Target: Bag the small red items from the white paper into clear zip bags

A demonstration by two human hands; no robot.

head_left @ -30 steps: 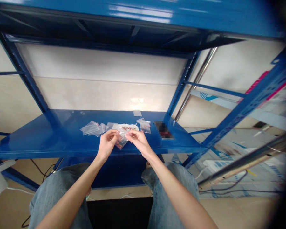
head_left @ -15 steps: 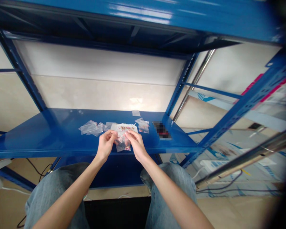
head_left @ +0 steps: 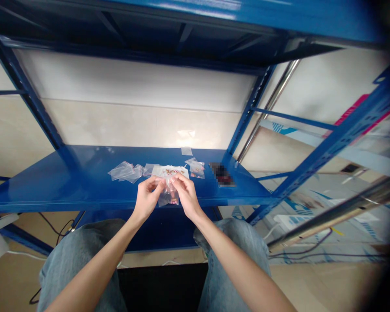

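Observation:
Between my hands hangs a clear plastic bag (head_left: 168,197) with small pink and reddish pieces in its lower right part. My left hand (head_left: 149,193) pinches the bag's upper edge on the left. On the right, my right hand (head_left: 185,191) pinches the same edge, with its thumb and fingers close to the left ones. Just behind the bag lies a white sheet (head_left: 162,170) with small brown and pink pieces (head_left: 177,172) on it, partly hidden by my fingers. The bag is over the shelf's front edge.
Several flat clear bags (head_left: 126,171) lie left on the blue shelf (head_left: 84,182). A filled clear bag (head_left: 196,169) is right of the sheet, beside a blurred dark flat object (head_left: 222,174). One small bag (head_left: 186,151) lies at the back. Blue uprights (head_left: 251,108) frame the shelf.
My left hand's fingertips have moved right along the bag's top edge, closer to my right hand's. Both hands still hold the bag. The view has shifted slightly.

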